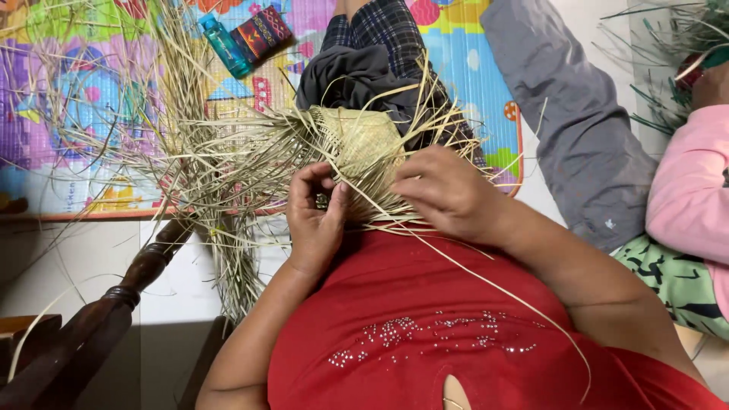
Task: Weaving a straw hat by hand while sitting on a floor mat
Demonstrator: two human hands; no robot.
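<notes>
Over lap: both hands grip straw strands point(250, 163) of woven basket point(363, 140).

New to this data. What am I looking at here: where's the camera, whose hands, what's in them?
There is one picture, from a camera worn on a person's head, looking down at their own lap. No machine: the two bare hands belong to the wearer in the red shirt. The left hand pinches thin straw strips, and the right hand presses on a half-woven straw piece, whose loose straw strips fan out to the left. Beneath lies a colourful play mat with a blue bottle and a patterned pouch on it. At the right edge sits another person in a pink sleeve, and a dark wooden chair leg shows lower left.
</notes>
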